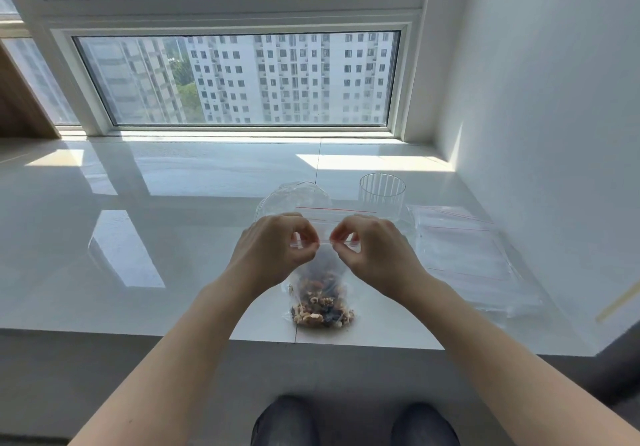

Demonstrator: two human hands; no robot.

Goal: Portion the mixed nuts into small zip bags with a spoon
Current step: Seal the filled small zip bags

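Observation:
A clear zip bag (pixel 320 272) with a red seal line stands upright on the white sill, mixed nuts (pixel 322 308) heaped in its bottom. My left hand (pixel 273 255) pinches the left part of the bag's top strip. My right hand (pixel 372 255) pinches the right part of the same strip; the two hands are close together. Behind them lies a larger crumpled clear bag (pixel 294 199). A stack of flat, unfilled zip bags (pixel 464 251) lies to the right. No spoon is visible.
A clear ribbed plastic cup (pixel 382 191) stands behind my right hand. The sill's front edge (pixel 311 341) runs just below the nut bag. A white wall (pixel 554 133) closes the right side, the window (pixel 239 78) the back. My knees show below.

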